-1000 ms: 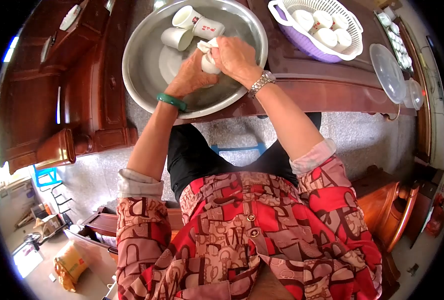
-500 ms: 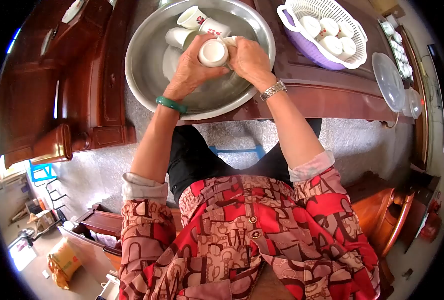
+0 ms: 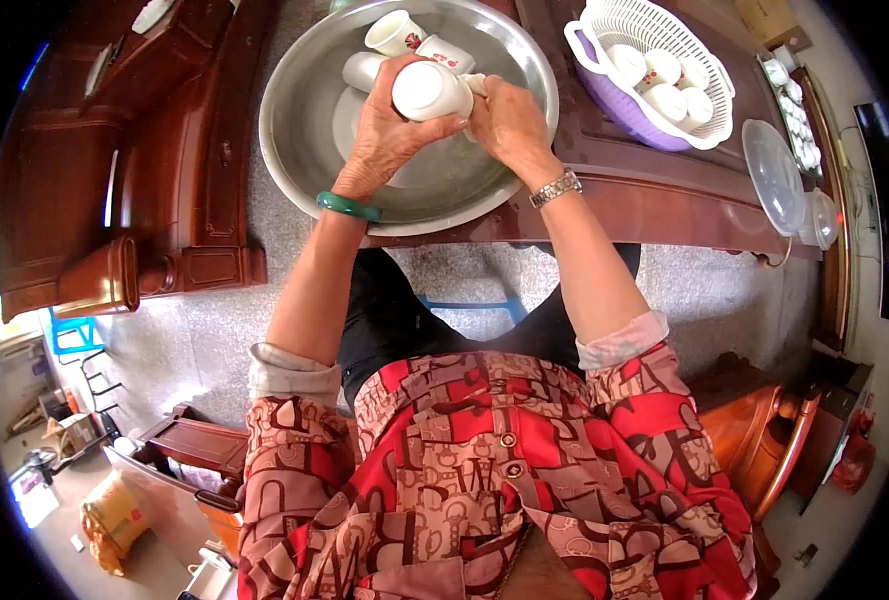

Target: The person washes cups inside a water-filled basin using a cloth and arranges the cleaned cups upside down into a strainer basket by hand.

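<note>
My left hand (image 3: 387, 135) is wrapped round a white cup (image 3: 431, 92), its base facing up toward me. Against the cup's right side, my right hand (image 3: 513, 122) pinches a pale cloth (image 3: 478, 84), most of it hidden by the fingers. Both hands are above a large steel basin (image 3: 300, 180) with water in it. Farther back in the basin lie a cup with a red mark (image 3: 393, 34), a second printed cup (image 3: 447, 54) and a plain-looking white cup (image 3: 362, 72), partly behind my left hand.
Right of the basin, a white strainer basket (image 3: 715, 75) holding several white cups (image 3: 627, 64) sits in a purple bowl (image 3: 613, 108) on the dark wooden table (image 3: 645, 205). A clear lid (image 3: 773, 172) lies near the right end, beside a tray of small white cups (image 3: 803, 140).
The held cup has tilted, so more of its base and side shows. My right hand has shifted slightly right and down with the cloth. The whole view has shifted a little.
</note>
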`<state>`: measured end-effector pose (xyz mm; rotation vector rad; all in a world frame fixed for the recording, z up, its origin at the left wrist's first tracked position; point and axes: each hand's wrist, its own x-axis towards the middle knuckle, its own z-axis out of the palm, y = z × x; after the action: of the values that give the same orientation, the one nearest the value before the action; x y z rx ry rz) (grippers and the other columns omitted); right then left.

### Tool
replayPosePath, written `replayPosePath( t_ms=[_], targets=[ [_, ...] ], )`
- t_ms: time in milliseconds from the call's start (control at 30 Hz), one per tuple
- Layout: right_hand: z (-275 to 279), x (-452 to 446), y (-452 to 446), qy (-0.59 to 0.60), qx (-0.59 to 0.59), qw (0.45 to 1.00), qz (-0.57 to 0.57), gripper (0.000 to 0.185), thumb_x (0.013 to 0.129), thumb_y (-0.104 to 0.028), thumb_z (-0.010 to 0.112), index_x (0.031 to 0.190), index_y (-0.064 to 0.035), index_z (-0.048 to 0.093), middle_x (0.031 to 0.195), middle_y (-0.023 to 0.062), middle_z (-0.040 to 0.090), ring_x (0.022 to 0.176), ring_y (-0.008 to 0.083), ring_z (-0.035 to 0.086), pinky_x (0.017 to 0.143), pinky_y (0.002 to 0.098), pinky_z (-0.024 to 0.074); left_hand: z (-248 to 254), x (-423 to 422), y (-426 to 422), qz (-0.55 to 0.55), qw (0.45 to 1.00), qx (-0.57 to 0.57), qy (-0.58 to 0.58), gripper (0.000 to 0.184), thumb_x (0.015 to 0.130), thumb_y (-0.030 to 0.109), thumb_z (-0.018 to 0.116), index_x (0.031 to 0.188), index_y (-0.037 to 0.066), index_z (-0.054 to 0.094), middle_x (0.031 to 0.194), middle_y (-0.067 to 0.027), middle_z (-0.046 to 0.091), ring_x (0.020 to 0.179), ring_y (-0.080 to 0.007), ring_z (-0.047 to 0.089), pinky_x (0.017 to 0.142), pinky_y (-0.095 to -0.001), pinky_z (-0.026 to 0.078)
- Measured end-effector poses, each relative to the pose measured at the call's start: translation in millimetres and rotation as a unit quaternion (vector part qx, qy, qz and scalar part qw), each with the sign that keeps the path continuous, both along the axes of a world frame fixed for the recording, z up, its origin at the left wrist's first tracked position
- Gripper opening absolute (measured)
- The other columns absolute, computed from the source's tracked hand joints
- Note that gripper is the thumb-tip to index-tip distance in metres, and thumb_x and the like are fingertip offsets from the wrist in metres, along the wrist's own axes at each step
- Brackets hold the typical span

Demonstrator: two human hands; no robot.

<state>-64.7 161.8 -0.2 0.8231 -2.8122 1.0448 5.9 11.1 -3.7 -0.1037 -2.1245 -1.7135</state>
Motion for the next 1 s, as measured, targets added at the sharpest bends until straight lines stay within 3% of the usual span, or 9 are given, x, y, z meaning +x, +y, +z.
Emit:
replayPosePath(
  t_ms=[233, 333, 433, 467, 533, 600, 667, 700, 1000],
  targets=[
    [3, 2, 0, 0.009, 0.01, 1.0, 0.004, 0.024, 0.081, -0.019, 0.055, 0.082, 0.0038, 0.061, 0.077, 0.0233, 0.064, 0.075, 0.0375, 0.064, 0.067, 0.0452, 0.051, 1, 0, -1, 0.043, 0.998, 0.022, -0.031, 0.068, 0.06, 0.021, 0.082, 0.115, 0.006, 0.046, 0.103, -0.0089, 0.059, 0.093, -0.0181, 0.058, 0.081, -0.0322, 0.05],
    [2, 0, 0, 0.005, -0.002, 1.0, 0.005, 0.025, 0.081, -0.019, 0.054, 0.082, 0.0044, 0.061, 0.076, 0.0238, 0.063, 0.074, 0.0378, 0.063, 0.066, 0.0453, 0.051, -3, 0, -11, 0.096, 0.992, -0.039, -0.068, 0.065, 0.065, 0.019, 0.081, 0.116, 0.0, 0.044, 0.103, -0.0086, 0.058, 0.093, -0.0189, 0.059, 0.081, -0.0315, 0.049],
    [0, -1, -1, 0.002, -0.018, 1.0, -0.002, 0.025, 0.081, -0.019, 0.053, 0.082, 0.0048, 0.061, 0.076, 0.024, 0.063, 0.072, 0.0379, 0.063, 0.066, 0.0451, 0.051, 1, 4, -21, 0.233, 0.955, -0.147, -0.11, 0.066, 0.06, 0.033, 0.077, 0.11, 0.003, 0.046, 0.098, -0.0174, 0.061, 0.092, -0.0311, 0.061, 0.078, -0.0397, 0.048],
    [-1, -1, -1, 0.004, -0.018, 1.0, -0.007, 0.025, 0.08, -0.019, 0.052, 0.082, 0.0048, 0.061, 0.075, 0.0241, 0.063, 0.071, 0.0379, 0.063, 0.066, 0.045, 0.0511, 6, 6, -27, 0.23, 0.955, -0.151, -0.111, 0.066, 0.06, 0.033, 0.077, 0.11, 0.003, 0.046, 0.098, -0.0174, 0.061, 0.092, -0.0311, 0.061, 0.078, -0.0397, 0.048],
    [-2, -2, 0, 0.002, -0.032, 0.999, 0.0, 0.026, 0.08, -0.019, 0.051, 0.083, 0.0043, 0.061, 0.076, 0.024, 0.063, 0.072, 0.0381, 0.063, 0.067, 0.0452, 0.0511, 18, 10, -35, 0.196, 0.889, -0.329, -0.252, 0.064, 0.06, 0.033, 0.074, 0.111, 0.004, 0.047, 0.101, -0.0165, 0.061, 0.091, -0.0332, 0.061, 0.078, -0.0406, 0.047],
    [-1, -2, 0, 0.0, -0.046, 0.999, 0.005, 0.026, 0.08, -0.02, 0.05, 0.083, 0.0037, 0.061, 0.076, 0.024, 0.063, 0.072, 0.0383, 0.063, 0.067, 0.0454, 0.051, 20, 9, -37, 0.176, 0.868, -0.373, -0.277, 0.062, 0.059, 0.032, 0.072, 0.111, 0.007, 0.048, 0.104, -0.0158, 0.061, 0.094, -0.037, 0.058, 0.08, -0.0422, 0.046],
    [2, -1, 0, -0.03, -0.03, 0.999, -0.007, 0.028, 0.08, -0.021, 0.048, 0.087, 0.0028, 0.061, 0.077, 0.0238, 0.063, 0.072, 0.0382, 0.063, 0.068, 0.0465, 0.0507, 18, 4, -35, 0.141, 0.795, -0.491, -0.326, 0.06, 0.058, 0.03, 0.072, 0.11, 0.01, 0.05, 0.104, -0.0158, 0.06, 0.096, -0.0398, 0.056, 0.081, -0.0445, 0.046],
    [2, -1, 0, -0.031, -0.033, 0.999, -0.01, 0.028, 0.08, -0.021, 0.048, 0.087, 0.0028, 0.061, 0.077, 0.0238, 0.063, 0.072, 0.0382, 0.063, 0.068, 0.0465, 0.0507, 17, 5, -33, 0.142, 0.803, -0.5, -0.291, 0.057, 0.058, 0.027, 0.072, 0.109, 0.011, 0.053, 0.099, -0.0174, 0.062, 0.093, -0.0369, 0.06, 0.078, -0.0451, 0.047],
    [1, 0, 0, -0.038, -0.047, 0.998, -0.01, 0.031, 0.081, -0.023, 0.046, 0.086, 0.0026, 0.062, 0.076, 0.0227, 0.064, 0.071, 0.0375, 0.063, 0.066, 0.0458, 0.0512, -1, 1, -23, 0.096, 0.769, -0.573, -0.267, 0.049, 0.064, 0.019, 0.067, 0.11, 0.01, 0.052, 0.095, -0.0156, 0.062, 0.091, -0.0395, 0.057, 0.079, -0.0467, 0.046]
  ],
)
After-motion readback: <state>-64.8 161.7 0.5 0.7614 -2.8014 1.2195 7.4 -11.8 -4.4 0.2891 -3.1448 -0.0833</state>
